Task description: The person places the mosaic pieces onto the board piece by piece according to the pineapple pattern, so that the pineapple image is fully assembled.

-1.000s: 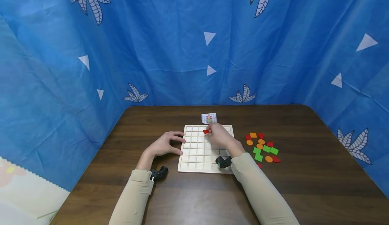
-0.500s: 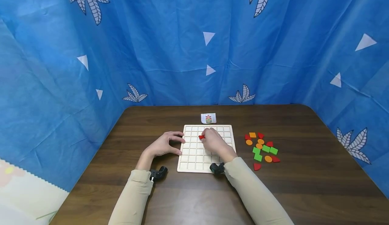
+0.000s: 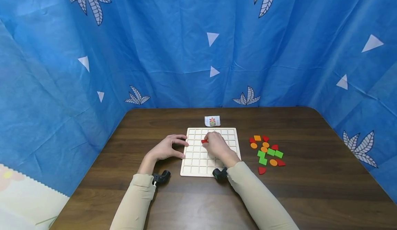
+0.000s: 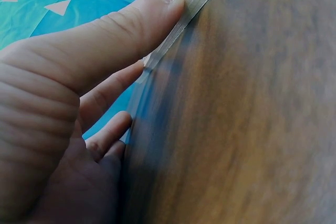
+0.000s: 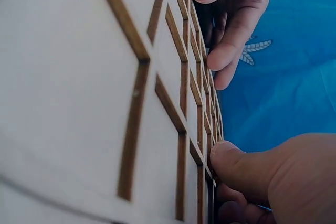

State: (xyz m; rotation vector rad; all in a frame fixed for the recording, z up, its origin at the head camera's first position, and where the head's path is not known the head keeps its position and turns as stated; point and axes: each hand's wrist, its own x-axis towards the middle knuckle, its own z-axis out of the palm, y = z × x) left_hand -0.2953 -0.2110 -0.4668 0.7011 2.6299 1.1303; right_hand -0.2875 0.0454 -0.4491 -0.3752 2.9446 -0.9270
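A pale wooden board [image 3: 195, 169] with a grid of square recesses lies on the table. My right hand [image 3: 218, 147] is over its middle and pinches a small red tile [image 3: 203, 141] between thumb and fingers. The tile's full shape is covered by the fingers, and the right wrist view hides it behind the thumb [image 5: 252, 166]. At the board's left edge rests my left hand [image 3: 164, 149], fingers and thumb spread and touching the rim. In the left wrist view, the thumb [image 4: 121, 35] lies against the board's side.
Loose red, orange [image 3: 273, 162] and green [image 3: 262, 161] flat tiles lie scattered right of the board. Behind the board is a small pattern card [image 3: 212, 121] with a coloured figure on a grid. A blue curtain [image 3: 186, 50] hangs around the dark wooden table [image 3: 192, 202].
With the red tile, my right hand has come from the board's far rows slightly nearer and left, then almost stopped. The left hand stays at the board's edge.
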